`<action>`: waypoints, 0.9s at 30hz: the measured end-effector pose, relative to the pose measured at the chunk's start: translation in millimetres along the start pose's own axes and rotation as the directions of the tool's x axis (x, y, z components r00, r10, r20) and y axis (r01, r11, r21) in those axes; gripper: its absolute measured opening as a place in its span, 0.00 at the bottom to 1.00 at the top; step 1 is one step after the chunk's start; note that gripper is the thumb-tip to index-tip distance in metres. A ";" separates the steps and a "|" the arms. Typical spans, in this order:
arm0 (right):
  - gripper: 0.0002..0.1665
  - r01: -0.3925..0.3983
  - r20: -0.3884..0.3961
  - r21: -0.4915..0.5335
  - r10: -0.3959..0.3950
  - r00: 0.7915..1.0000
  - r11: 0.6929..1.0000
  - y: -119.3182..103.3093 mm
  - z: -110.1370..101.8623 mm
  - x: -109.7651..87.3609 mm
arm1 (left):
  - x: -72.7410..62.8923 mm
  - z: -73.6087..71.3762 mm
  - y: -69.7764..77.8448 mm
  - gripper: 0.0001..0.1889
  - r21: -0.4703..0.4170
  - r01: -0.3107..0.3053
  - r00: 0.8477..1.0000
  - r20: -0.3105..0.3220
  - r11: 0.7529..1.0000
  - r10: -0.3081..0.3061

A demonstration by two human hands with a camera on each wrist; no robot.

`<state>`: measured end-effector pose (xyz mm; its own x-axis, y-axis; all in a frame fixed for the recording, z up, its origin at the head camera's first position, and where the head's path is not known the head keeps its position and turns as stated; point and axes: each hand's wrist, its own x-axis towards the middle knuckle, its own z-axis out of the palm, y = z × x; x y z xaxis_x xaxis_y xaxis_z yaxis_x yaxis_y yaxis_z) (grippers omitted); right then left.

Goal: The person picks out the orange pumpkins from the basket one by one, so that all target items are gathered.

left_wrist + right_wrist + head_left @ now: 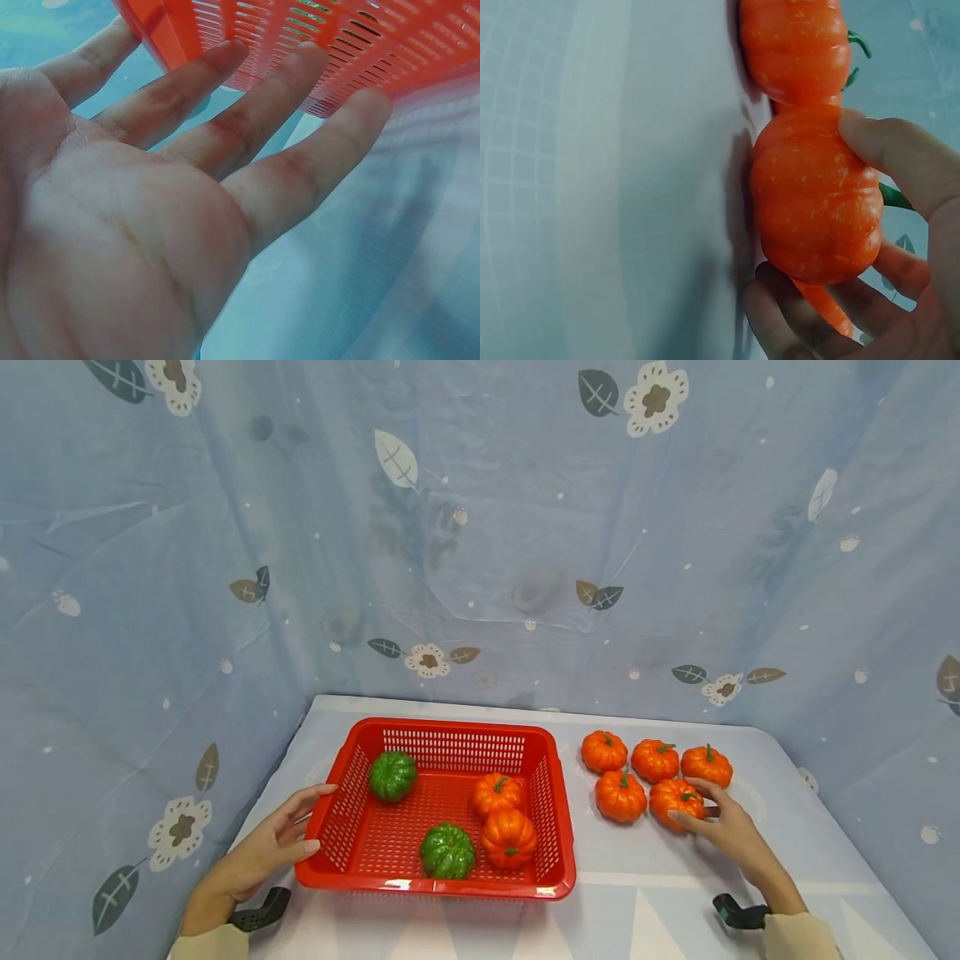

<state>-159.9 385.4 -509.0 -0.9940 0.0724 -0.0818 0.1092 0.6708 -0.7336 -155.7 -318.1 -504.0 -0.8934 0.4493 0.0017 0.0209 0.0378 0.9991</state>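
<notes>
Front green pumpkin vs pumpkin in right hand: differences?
Colour: the front pumpkin is green, the held pumpkin orange. Place: the front pumpkin sits inside the red basket, the held pumpkin outside it. Contact: the right hand grips the held pumpkin; no hand touches the front pumpkin. Shared: both are rounded and ribbed.

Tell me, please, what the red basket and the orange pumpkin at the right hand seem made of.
Red basket: probably glossy moulded plastic, from its rim's bright highlights and regular slots.
Orange pumpkin: perhaps plastic or coated foam, shiny, judging by glints on its ribs.
</notes>
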 end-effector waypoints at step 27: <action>0.55 -0.013 -0.043 -0.004 0.013 0.999 1.000 -14.4 -14.7 -7.8 | 0.7 -1.4 -2.2 0.38 -0.014 -0.002 1.000 0.009 1.000 0.002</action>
<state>-153.7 386.0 -487.9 -0.9917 0.1127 -0.0622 0.1223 0.6729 -0.7295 -157.1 -319.2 -506.1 -0.8893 0.4574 0.0031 0.0160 0.0242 0.9996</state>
